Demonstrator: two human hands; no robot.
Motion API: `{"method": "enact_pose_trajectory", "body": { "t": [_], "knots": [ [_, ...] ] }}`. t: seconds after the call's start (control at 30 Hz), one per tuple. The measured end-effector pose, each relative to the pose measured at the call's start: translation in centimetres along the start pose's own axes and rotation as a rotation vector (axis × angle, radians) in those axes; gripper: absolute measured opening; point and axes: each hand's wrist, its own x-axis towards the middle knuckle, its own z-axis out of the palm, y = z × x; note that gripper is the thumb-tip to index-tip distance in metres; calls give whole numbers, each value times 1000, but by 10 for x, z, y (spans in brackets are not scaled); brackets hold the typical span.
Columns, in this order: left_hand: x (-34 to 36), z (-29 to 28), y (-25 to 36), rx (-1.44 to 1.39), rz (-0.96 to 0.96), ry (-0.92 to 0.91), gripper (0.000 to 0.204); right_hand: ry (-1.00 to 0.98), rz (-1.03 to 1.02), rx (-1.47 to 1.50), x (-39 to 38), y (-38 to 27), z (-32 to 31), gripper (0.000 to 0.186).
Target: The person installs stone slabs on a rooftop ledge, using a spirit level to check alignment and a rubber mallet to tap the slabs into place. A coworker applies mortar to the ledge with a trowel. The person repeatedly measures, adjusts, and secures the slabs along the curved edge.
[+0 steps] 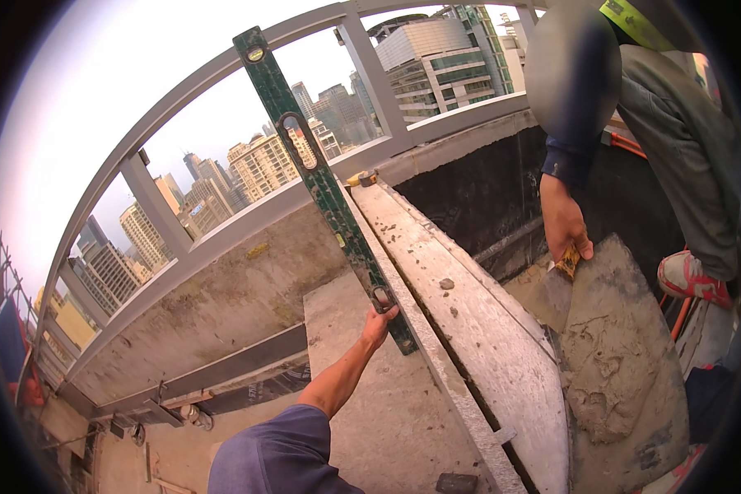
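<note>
My left hand (380, 319) is closed on the lower end of a long green spirit level (337, 235), which stands tilted beside a pale, narrow strip (436, 354) along a long whitish slab (461, 305). The level's top rises in front of the railing. Small grey lumps lie on the slab, and a yellow-and-black tape measure (362, 179) rests at its far end. My right hand is not in view.
A co-worker's hand (564, 216) grips a trowel (552, 292) over a board of wet mortar (609, 370) at right; their red shoe (692, 278) is nearby. A metal railing (165, 214) tops a concrete parapet (181, 329), with city buildings beyond. Buckets (193, 416) sit lower left.
</note>
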Motion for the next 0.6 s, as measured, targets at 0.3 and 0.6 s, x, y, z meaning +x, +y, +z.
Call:
{"method": "enact_pose_trajectory", "body": {
  "t": [0.3,0.6],
  "knots": [
    [3,-9,-5,19,-31,-9,33,-10,10,9,-3,3,1,34],
    [4,-7,-7,45,-43,-18,34,-26,15,-19,-15,21,0,34]
  ]
}}
